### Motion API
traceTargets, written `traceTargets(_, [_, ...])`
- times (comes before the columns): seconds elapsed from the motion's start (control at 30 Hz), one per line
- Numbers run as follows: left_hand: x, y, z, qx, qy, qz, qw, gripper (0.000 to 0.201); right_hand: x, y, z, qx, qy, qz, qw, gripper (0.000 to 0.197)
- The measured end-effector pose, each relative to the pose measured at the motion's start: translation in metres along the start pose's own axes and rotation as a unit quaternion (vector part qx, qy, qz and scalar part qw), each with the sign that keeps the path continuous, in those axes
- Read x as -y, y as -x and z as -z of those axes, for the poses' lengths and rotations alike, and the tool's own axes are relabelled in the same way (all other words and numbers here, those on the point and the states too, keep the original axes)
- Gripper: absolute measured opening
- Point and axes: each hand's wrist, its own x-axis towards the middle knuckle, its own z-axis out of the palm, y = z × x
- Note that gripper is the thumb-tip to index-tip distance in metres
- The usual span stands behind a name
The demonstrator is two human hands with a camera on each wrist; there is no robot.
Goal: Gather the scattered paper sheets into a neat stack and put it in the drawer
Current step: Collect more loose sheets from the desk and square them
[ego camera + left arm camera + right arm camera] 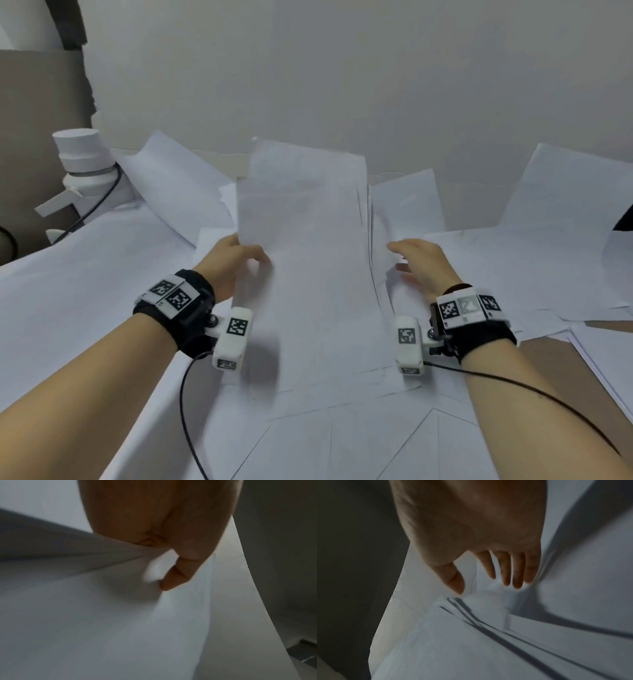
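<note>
White paper sheets lie scattered over the table. A partly gathered pile of sheets (308, 267) runs down the middle, its far end raised. My left hand (236, 260) pinches the pile's left edge, thumb on top; in the left wrist view the left hand (169, 573) has its thumb pressed on a bent sheet (102, 615). My right hand (411, 263) hovers at the pile's right side, fingers straight and spread, holding nothing. In the right wrist view the right hand (488, 578) is over fanned sheet edges (471, 615). No drawer is in view.
Loose sheets lie at the far left (178, 178), far right (575, 185) and right (507, 274). A white cylindrical device (85, 164) with a black cable stands at the back left. Brown table (548, 363) shows at the right. A grey wall (342, 68) is behind.
</note>
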Motion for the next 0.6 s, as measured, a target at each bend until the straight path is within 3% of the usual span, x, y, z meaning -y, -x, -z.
traceTargets(0.17, [-0.002, -0.004, -0.004, -0.050, 0.049, -0.006, 0.998, 0.024, 0.015, 0.016, -0.011, 0.123, -0.065, 0.023, 0.990, 0.031])
traceTargets(0.27, [0.000, -0.005, -0.005, -0.049, 0.053, 0.007, 0.997, 0.019, 0.028, 0.011, -0.011, 0.067, -0.083, 0.060, 0.993, 0.015])
traceTargets(0.47, [0.018, -0.009, -0.001, -0.092, 0.037, 0.094, 0.991, 0.018, 0.022, -0.006, -0.015, 0.013, 0.067, 0.134, 0.989, 0.036])
traceTargets(0.6, [0.028, -0.014, -0.005, -0.099, 0.047, 0.131, 0.985, 0.019, 0.021, -0.012, -0.018, -0.019, 0.117, 0.157, 0.980, 0.034])
